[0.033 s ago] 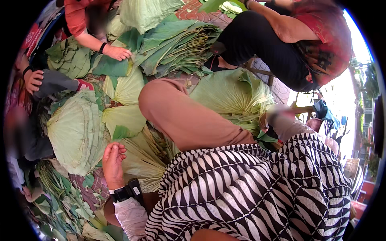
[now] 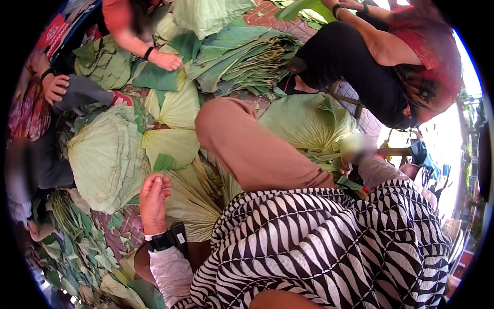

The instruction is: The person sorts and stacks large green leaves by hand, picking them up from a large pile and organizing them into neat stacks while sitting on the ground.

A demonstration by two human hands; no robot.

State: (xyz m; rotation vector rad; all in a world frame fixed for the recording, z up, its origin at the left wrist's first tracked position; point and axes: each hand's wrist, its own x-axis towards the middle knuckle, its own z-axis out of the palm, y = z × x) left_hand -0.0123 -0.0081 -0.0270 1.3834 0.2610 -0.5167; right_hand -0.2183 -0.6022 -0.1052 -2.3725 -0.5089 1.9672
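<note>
My left hand (image 2: 153, 202) is raised at the lower left, empty, its fingers loosely curled and the thumb apart from them. A black device is strapped to its wrist. Just left of it stands a thick stack of large pale green leaves (image 2: 105, 157). Behind its fingers, more broad leaves (image 2: 188, 198) lie spread beside my bent knee. On the right my pale sleeve reaches out, and my right hand (image 2: 356, 149) is blurred near its end, so its fingers cannot be made out. A big flat leaf (image 2: 303, 121) lies just beyond it.
Opposite, a co-worker's hand (image 2: 165, 60) rests on dark green leaves. Next to it lies a tall folded leaf bundle (image 2: 242, 59). Another person in black trousers (image 2: 339, 62) sits at the upper right. Loose stems and leaf scraps (image 2: 77, 252) cover the paving at lower left.
The view has shifted, so most things appear slightly farther right. My left hand stays raised, and its fingers look a little looser.
</note>
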